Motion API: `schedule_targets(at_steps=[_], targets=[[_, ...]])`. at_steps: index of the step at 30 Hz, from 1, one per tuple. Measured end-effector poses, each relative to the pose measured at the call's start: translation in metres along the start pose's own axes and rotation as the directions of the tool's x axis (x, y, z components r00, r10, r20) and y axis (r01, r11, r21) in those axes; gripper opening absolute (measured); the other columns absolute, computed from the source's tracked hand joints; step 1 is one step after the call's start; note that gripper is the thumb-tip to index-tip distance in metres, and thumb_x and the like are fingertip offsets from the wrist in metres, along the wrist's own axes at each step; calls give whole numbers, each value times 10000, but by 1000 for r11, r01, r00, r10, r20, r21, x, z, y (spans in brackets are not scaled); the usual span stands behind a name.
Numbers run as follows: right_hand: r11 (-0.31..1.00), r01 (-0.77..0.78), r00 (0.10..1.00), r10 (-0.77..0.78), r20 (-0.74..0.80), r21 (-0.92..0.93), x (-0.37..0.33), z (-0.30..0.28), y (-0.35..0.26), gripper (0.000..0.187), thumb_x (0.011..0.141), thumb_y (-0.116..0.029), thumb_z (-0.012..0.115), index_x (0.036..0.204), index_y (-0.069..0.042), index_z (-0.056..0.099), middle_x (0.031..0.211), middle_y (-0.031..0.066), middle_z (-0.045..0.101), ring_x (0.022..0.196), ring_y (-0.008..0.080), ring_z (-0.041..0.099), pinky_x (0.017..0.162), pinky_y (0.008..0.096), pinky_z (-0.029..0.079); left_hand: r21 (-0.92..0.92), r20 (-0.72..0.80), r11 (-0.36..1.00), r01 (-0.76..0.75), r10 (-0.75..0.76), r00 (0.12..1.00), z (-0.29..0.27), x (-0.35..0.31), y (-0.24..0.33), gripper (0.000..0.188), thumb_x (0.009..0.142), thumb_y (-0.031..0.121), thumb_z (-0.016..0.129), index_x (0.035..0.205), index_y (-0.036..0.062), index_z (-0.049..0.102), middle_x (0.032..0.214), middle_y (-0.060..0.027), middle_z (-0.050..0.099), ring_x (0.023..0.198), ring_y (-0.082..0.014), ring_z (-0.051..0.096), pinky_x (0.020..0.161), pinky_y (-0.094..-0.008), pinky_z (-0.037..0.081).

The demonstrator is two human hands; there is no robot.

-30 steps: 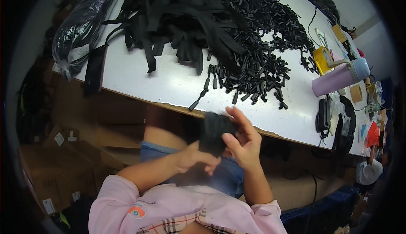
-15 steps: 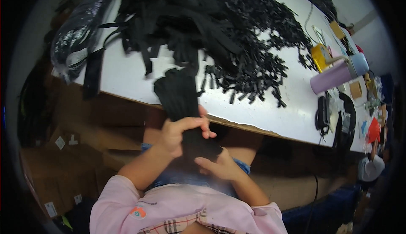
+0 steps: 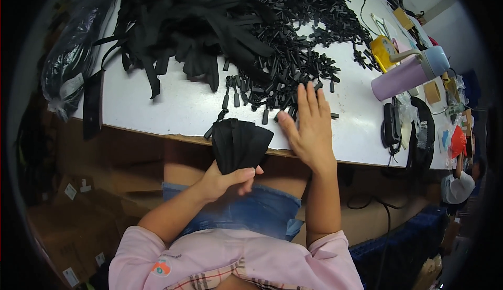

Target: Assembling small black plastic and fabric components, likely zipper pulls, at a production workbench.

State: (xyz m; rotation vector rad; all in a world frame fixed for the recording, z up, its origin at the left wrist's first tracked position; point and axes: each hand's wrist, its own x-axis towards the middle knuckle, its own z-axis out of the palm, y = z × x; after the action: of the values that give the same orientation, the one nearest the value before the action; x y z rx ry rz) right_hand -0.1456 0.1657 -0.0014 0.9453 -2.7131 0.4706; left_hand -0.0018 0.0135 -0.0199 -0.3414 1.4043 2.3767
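Observation:
My left hand [image 3: 226,181] is closed around a fanned bundle of black fabric strips [image 3: 238,144], which look like zipper tapes. Their spread ends stand up by the table's front edge, above my lap. To the right, my right hand [image 3: 310,127] lies open and flat, fingers stretched toward the far side. Its fingertips reach the near edge of a wide heap of small black zipper sliders [image 3: 293,75] with rectangular pull tabs. A few loose sliders lie between the two hands. Behind my left hand spreads a large tangle of loose black strips [image 3: 183,23].
The white table [image 3: 141,112] has a worn brown front edge. A plastic-wrapped black bundle [image 3: 76,49] lies at its left end. On the right are a lilac bottle [image 3: 401,79], a yellow packet [image 3: 383,51] and a black pouch [image 3: 391,125]. Cardboard boxes [image 3: 78,227] stand lower left.
My right hand has let go of the strips' lower end and moved up and right onto the table by the sliders. My left hand still holds the bundle, now lower and more fanned.

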Motion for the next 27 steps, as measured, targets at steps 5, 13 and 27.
schedule_targets(at_steps=[5, 13, 27], targets=[[990, 93, 991, -82, -108, 107, -9, -4, -16, 530, 741, -289, 576, 1167, -13, 426, 1172, 200, 425, 1080, 360, 379, 909, 425, 289, -237, 63, 971, -16, 32, 998, 4, 5, -1, 199, 776, 152, 560, 851, -32, 546, 747, -123, 579, 608, -170, 561, 552, -259, 447], [845, 334, 912, -177, -370, 418, -42, -15, -52, 316, 576, -20, 679, 881, -26, 596, 771, 80, 522, 626, 200, 475, 523, 269, 389, -103, 50, 989, -108, 114, 992, 5, 1, -5, 276, 749, 112, 604, 984, 42, 476, 730, -29, 501, 517, -81, 463, 489, -197, 421], [-89, -406, 912, 29, 410, 909, -66, -20, -55, 21, 746, 25, 561, 762, 29, 548, 673, 66, 540, 528, 77, 478, 447, 175, 370, 300, 60, 851, -431, 435, 899, 18, -13, 7, 175, 817, 191, 531, 910, 43, 525, 759, -3, 491, 698, -89, 438, 631, -228, 362]])
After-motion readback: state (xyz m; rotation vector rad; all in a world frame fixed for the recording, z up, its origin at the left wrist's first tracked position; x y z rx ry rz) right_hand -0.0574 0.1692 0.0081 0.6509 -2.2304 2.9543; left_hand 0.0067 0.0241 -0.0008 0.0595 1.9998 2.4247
